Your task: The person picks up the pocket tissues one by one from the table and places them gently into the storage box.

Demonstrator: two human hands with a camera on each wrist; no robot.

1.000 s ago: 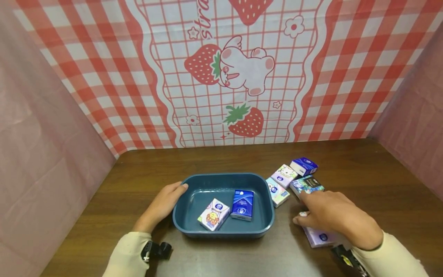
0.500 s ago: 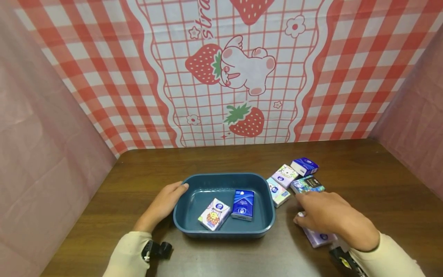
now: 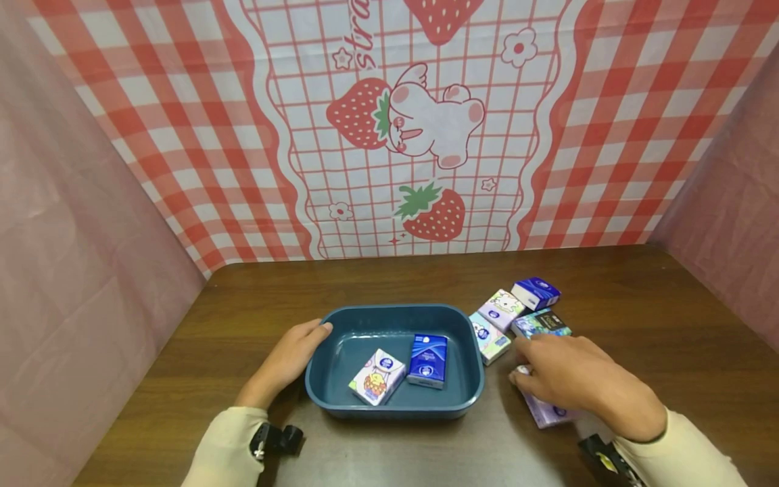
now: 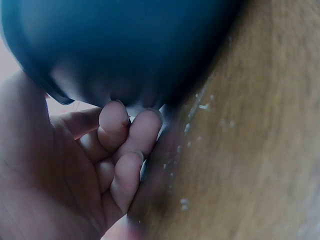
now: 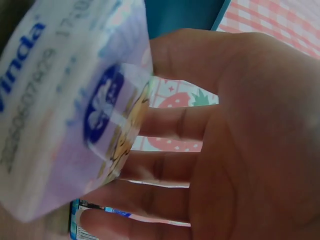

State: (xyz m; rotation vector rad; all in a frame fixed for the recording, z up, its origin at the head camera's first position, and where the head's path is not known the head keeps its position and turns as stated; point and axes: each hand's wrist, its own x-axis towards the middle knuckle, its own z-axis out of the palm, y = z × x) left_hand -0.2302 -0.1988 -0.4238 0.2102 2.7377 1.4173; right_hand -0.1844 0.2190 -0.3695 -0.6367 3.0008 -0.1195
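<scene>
My right hand (image 3: 569,375) pinches the purple tissue pack (image 3: 544,411) between thumb and fingers, right of the teal bin (image 3: 331,379); pack-to-worktop (image 3: 255,297) contact: cannot tell. My left hand (image 3: 295,352) grips the bin's left rim, fingers curled outside. Inside lie a blue pack (image 3: 427,362) and a white patterned pack (image 3: 377,379).

Head view evenly lit; pale glare on near tabletop (image 3: 377,450). Left wrist view dim, soft. Right wrist view: packet (image 5: 70,115) blurred.
</scene>
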